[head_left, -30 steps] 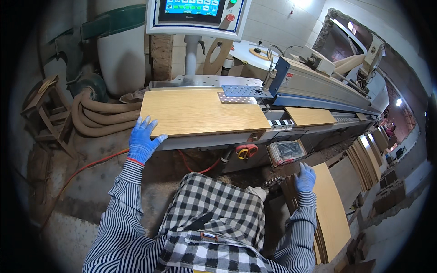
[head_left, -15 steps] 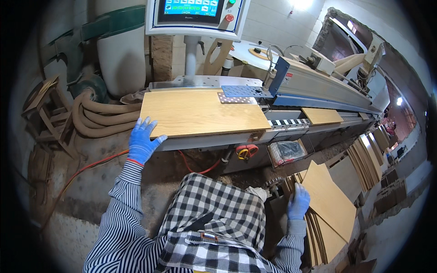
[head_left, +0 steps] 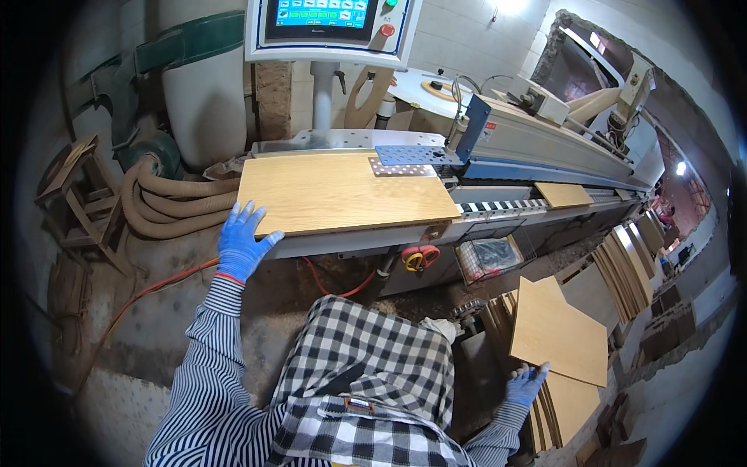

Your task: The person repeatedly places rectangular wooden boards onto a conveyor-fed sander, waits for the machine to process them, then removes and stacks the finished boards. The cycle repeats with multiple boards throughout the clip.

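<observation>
A long light wood panel (head_left: 327, 191) lies flat on the machine's bed, its far right part beneath a perforated blue plate (head_left: 412, 155). My left hand (head_left: 243, 240), in a blue glove, rests on the panel's near left corner with fingers spread. To my right stands a stack of wood panels (head_left: 572, 405). The top wooden panel (head_left: 562, 331) sits askew over the others. My right hand (head_left: 525, 385), also gloved in blue, has its fingers closed at that panel's near edge; part of the grip is hidden.
A control screen (head_left: 320, 17) with a red button stands above the bed. Farther along the machine's track (head_left: 502, 207) lies another wood piece (head_left: 563, 194). A wire basket (head_left: 492, 257) and rolls of tape (head_left: 420, 258) hang below. Thick hoses (head_left: 144, 198) and a wooden stool (head_left: 85, 202) are left.
My right hand has moved nearer to me along the stack, and the top panel has turned and shifted. The wood piece on the track has travelled right. My left hand stays on its panel.
</observation>
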Demonstrator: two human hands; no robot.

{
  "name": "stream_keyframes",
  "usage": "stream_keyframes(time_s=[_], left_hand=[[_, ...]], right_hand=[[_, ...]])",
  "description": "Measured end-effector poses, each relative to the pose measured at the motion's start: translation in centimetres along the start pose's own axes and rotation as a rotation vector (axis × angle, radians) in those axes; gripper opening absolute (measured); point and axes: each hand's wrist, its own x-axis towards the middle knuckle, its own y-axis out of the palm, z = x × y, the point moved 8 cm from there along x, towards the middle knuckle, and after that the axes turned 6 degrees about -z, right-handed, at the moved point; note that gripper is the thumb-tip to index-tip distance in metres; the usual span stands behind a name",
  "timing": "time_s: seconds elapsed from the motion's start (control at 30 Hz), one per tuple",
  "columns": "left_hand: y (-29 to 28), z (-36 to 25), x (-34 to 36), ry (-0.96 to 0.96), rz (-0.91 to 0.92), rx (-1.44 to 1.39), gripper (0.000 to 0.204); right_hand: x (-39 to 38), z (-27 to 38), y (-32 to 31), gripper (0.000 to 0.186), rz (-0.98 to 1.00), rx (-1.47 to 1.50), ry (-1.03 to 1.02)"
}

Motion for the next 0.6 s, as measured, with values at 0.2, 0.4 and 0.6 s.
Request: stream_keyframes(time_s=[0.2, 0.4, 0.6], left_hand=[[-0.1, -0.1, 0.1, -0.018, 0.016, 0.014, 0.067], [0.0, 0.1, 0.2, -0.008, 0.028, 0.029, 0.067], [0.4, 0.9, 0.1, 0.043, 0.029, 0.013, 0.063]], right_hand=[[-0.2, -0.5, -0.3, 0.033, 0.065, -0.141, -0.116], [-6.7, -3.9, 1.3, 0.036, 0.233, -0.128, 0.172], [0.0, 0.0, -2.8, 0.048, 0.010, -0.056, -0.003]])
